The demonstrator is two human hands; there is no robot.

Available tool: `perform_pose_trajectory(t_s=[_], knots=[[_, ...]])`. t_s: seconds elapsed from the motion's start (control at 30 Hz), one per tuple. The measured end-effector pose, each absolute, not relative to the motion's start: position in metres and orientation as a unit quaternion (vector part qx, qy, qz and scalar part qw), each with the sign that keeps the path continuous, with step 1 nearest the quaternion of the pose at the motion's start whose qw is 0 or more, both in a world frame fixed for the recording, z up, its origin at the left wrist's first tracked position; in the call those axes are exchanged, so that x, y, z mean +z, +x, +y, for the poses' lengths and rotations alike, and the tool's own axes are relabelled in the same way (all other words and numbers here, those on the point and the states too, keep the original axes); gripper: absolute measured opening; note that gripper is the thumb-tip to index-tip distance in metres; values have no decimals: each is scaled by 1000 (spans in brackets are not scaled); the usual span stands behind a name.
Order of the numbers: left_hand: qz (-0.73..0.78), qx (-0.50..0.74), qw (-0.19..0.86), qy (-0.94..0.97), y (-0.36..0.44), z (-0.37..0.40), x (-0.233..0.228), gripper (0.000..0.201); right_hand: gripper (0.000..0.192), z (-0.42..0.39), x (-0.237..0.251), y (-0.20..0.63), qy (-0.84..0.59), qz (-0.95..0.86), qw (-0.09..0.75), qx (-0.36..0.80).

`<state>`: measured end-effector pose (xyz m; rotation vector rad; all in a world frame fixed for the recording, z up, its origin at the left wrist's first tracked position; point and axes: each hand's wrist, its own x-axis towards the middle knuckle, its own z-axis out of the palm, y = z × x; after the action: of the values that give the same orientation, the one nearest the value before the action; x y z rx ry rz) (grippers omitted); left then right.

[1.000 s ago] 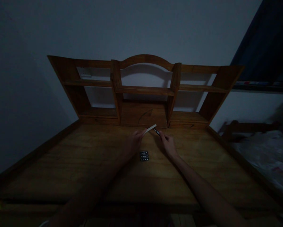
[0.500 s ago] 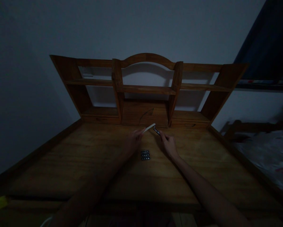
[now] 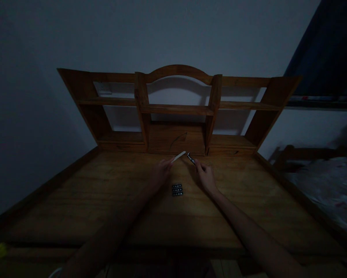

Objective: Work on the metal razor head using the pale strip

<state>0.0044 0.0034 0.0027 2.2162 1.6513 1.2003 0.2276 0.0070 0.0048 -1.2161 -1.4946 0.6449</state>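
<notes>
A: How far along is it?

B: Three batteries (image 3: 177, 190) lie side by side on the desk (image 3: 104, 200), between the wrists, untouched. Just beyond, the left hand (image 3: 161, 174) pinches a pale stick (image 3: 179, 156); the right hand (image 3: 205, 177) pinches a small dark tool (image 3: 191, 158), possibly tweezers. The tips don't quite meet.

A: Room to move?

B: Bare wood toward nine and three o'clock; shelves (image 3: 176, 110) close twelve.
</notes>
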Motion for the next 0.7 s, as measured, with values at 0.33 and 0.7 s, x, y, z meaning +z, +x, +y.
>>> perform_pose_trajectory(t_s=[0.33, 0.7], knots=[[551, 395, 44, 734, 8, 3, 5, 40, 61, 8, 5, 228, -509, -623, 529, 270], [512, 411, 81, 749, 15, -1, 7, 41, 65, 9, 1, 228, -521, -626, 511, 274]])
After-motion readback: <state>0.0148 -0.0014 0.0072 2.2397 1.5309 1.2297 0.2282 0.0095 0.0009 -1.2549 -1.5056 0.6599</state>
